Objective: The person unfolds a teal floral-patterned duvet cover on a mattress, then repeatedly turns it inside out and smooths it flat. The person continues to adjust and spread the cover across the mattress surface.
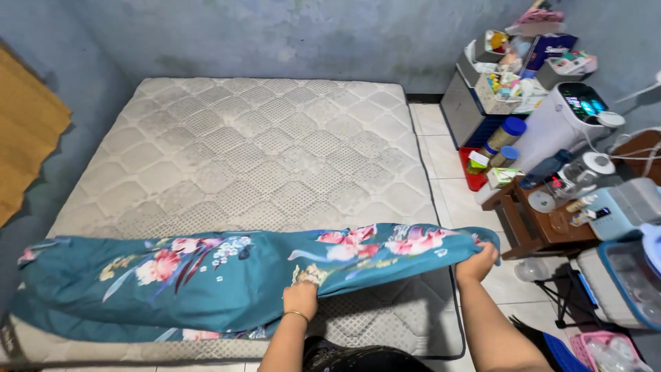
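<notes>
Both hands gripping the sheet [206, 282] at the foot of the mattress [255, 151].

Our left hand [301, 300] is closed on the sheet's near edge around mid-width; our right hand [476, 263] is closed on its right corner, just past the mattress's right edge. The sheet is teal with pink flowers, bunched in a long band across the near end of the bare quilted mattress, left end hanging over the left side. Our read: to do this well we'd keep both grips firm on the hem, hold the edge taut between the hands, and lift evenly so the bunched cloth opens flat instead of twisting. Watch the right side: the low wooden bench [530, 227] loaded with bottles and appliances stands near, so keep the cloth from swinging into it.
</notes>
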